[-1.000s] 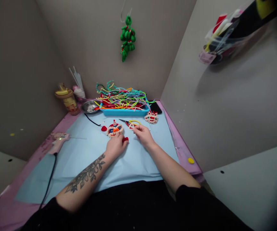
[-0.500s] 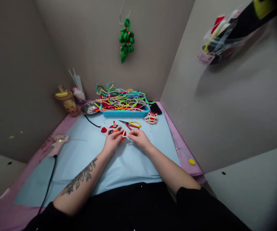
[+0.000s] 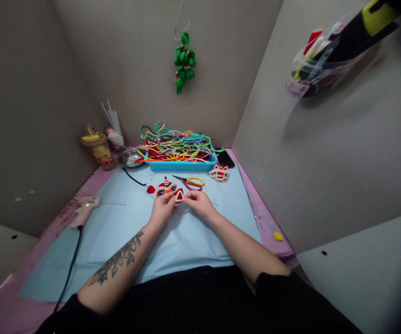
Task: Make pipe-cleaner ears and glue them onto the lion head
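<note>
Both hands meet low over the pale blue sheet (image 3: pixel 117 260) that covers the worktop (image 3: pixel 268 220). The left hand (image 3: pixel 163 207) pinches a small red-and-cream triangle (image 3: pixel 179 196) by its left side; the right hand (image 3: pixel 202 204) has thumb and finger closed at its right corner, so the piece sits between the two sets of fingertips. It looks very light, fuzzy and soft, probably with a bendable wire inside: not likely to slip or break, but easily pushed out of shape. A light fingertip hold on the outer edges should suit it best; squeezing the middle might flatten the pile. Whether the cream border is fixed to the red part, I cannot tell.

To the left of the hands, well apart, lies a pink glue gun (image 3: pixel 85 208) with a small light glowing. Just beyond the left hand is a lion-like head ornament (image 3: pixel 165 187), partly covered by the fingers. Yellow-and-red-handled scissors (image 3: pixel 193 182) lie just beyond the right hand.

Farther off, straight ahead of the hands, a shallow blue tray (image 3: pixel 181 166) is heaped with many-coloured fuzzy stems (image 3: pixel 183 146), ends trailing over its rim. Beyond the left hand, a metal bowl (image 3: pixel 120 161) beside the tray holds small whitish bits (image 3: pixel 131 160). Left of it stands a lidded cup (image 3: pixel 100 150), its contents unclear, and behind, a tub (image 3: pixel 116 138) with upright white sticks (image 3: pixel 112 116).
</note>
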Demonstrator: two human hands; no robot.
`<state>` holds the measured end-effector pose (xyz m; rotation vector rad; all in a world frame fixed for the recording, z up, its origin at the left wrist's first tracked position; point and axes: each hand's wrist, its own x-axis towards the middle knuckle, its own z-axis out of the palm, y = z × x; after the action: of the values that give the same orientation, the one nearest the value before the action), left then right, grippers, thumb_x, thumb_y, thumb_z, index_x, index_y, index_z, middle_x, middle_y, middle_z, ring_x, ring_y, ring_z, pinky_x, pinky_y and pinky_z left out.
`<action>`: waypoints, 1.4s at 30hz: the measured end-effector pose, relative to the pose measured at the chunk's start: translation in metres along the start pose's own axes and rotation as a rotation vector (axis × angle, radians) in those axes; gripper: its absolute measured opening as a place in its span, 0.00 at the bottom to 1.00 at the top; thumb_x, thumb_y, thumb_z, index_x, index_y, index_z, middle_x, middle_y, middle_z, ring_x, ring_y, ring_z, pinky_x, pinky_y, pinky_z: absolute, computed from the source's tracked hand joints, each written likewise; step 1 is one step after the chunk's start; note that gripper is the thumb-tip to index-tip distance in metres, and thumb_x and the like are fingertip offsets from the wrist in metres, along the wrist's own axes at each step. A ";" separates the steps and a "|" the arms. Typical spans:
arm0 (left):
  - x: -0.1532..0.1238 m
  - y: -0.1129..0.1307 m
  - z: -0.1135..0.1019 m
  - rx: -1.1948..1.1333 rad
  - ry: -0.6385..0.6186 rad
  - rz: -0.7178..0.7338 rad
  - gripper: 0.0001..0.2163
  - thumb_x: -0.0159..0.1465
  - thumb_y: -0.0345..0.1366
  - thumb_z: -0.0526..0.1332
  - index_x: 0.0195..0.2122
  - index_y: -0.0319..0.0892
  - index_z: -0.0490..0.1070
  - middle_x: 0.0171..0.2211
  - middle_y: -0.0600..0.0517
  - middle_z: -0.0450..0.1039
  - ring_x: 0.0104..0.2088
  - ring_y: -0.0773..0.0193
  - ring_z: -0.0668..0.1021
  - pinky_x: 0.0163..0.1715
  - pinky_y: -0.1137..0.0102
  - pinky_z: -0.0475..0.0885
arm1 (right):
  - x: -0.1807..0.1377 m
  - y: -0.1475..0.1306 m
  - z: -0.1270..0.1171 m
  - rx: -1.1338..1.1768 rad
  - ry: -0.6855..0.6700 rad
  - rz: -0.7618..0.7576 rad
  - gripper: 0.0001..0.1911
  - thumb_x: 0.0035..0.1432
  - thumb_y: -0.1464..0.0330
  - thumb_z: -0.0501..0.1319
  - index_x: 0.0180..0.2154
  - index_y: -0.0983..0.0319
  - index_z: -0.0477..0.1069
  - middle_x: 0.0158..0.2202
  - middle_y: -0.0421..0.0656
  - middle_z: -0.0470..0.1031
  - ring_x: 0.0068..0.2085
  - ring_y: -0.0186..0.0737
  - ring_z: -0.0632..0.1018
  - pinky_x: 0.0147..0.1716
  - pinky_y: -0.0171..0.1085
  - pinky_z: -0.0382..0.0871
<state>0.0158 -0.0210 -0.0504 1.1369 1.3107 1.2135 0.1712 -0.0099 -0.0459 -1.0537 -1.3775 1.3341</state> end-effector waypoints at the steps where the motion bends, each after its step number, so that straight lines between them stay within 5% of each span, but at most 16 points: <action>1: 0.000 0.000 0.000 -0.001 -0.012 0.009 0.17 0.56 0.39 0.65 0.45 0.38 0.78 0.37 0.46 0.81 0.34 0.59 0.81 0.26 0.72 0.76 | 0.000 0.001 0.001 -0.004 0.012 0.010 0.12 0.46 0.61 0.66 0.24 0.64 0.71 0.20 0.36 0.69 0.23 0.30 0.64 0.26 0.33 0.56; 17: -0.004 0.002 0.001 -0.096 -0.151 0.008 0.25 0.56 0.42 0.67 0.53 0.37 0.72 0.44 0.43 0.79 0.42 0.55 0.82 0.30 0.73 0.76 | 0.004 0.005 0.002 -0.017 0.102 0.021 0.13 0.44 0.60 0.66 0.23 0.64 0.70 0.19 0.36 0.67 0.23 0.31 0.63 0.25 0.33 0.55; 25: -0.005 0.000 0.001 -0.147 -0.188 0.005 0.35 0.47 0.47 0.72 0.54 0.35 0.71 0.45 0.41 0.79 0.42 0.52 0.81 0.32 0.71 0.77 | 0.005 0.005 0.000 -0.040 0.117 0.043 0.12 0.43 0.61 0.66 0.22 0.64 0.70 0.17 0.35 0.67 0.21 0.30 0.62 0.24 0.33 0.54; 37: -0.006 0.004 0.001 -0.045 -0.099 0.028 0.23 0.55 0.46 0.67 0.47 0.36 0.76 0.36 0.45 0.80 0.35 0.59 0.81 0.29 0.72 0.76 | 0.002 0.002 0.002 -0.035 0.069 0.011 0.14 0.44 0.59 0.66 0.23 0.63 0.68 0.19 0.35 0.67 0.23 0.30 0.64 0.25 0.31 0.56; 42: -0.004 0.003 -0.001 0.004 -0.047 0.017 0.18 0.57 0.46 0.64 0.42 0.38 0.78 0.31 0.47 0.80 0.34 0.58 0.81 0.27 0.72 0.75 | 0.006 0.003 0.000 0.108 -0.012 0.079 0.16 0.46 0.56 0.65 0.25 0.60 0.66 0.14 0.32 0.60 0.16 0.28 0.57 0.17 0.31 0.47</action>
<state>0.0156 -0.0251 -0.0473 1.1749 1.2702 1.1905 0.1699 -0.0043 -0.0490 -1.0378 -1.2687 1.4585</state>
